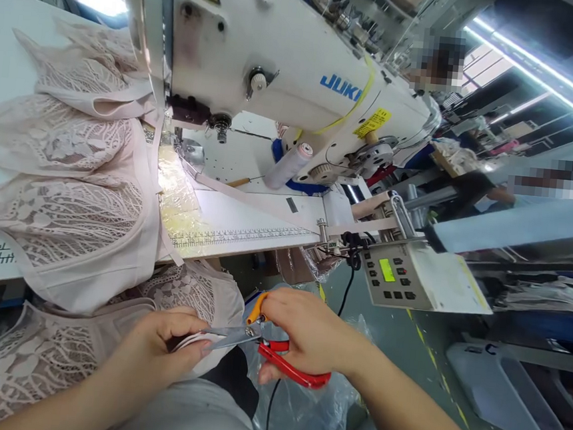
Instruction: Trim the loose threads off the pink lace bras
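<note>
Red-handled scissors are in my right hand, with the fingers wrapped round the handles and an orange piece near the pivot. The blades point left and reach the fabric edge at my left hand. That hand pinches the pale edge of a lace bra between thumb and fingers. More beige lace bras lie heaped on the white table, left of the sewing machine's needle area, and one hangs over its front edge toward my lap.
A white sewing machine stands across the table, with a thread cone behind the needle area. A control box with a green display sits at the table's right end. Clear plastic hangs below. People are in the right background.
</note>
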Tool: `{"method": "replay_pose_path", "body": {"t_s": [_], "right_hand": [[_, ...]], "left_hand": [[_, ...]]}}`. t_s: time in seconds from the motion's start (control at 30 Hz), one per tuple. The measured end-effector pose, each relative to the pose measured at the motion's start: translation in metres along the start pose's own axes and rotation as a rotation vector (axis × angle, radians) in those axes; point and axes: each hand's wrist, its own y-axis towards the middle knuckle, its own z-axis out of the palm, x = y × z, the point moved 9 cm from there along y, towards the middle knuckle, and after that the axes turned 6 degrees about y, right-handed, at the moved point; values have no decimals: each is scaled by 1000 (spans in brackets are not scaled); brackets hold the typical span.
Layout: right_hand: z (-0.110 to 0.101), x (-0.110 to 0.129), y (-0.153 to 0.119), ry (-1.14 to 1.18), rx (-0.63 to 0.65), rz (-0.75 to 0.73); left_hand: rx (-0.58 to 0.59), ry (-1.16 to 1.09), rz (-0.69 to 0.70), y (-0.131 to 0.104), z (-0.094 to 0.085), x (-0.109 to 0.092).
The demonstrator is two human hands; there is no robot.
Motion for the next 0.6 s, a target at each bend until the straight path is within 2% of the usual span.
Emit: {"method": "replay_pose_path", "body": {"t_s": [0.3,0.6], "right_hand": [[-1,1,-2,-38,89,57],[2,-3,-4,-72,110,96]], "left_hand": [[39,-3,-14,1,3,-5],[48,-167,-72,1,8,8]]}}
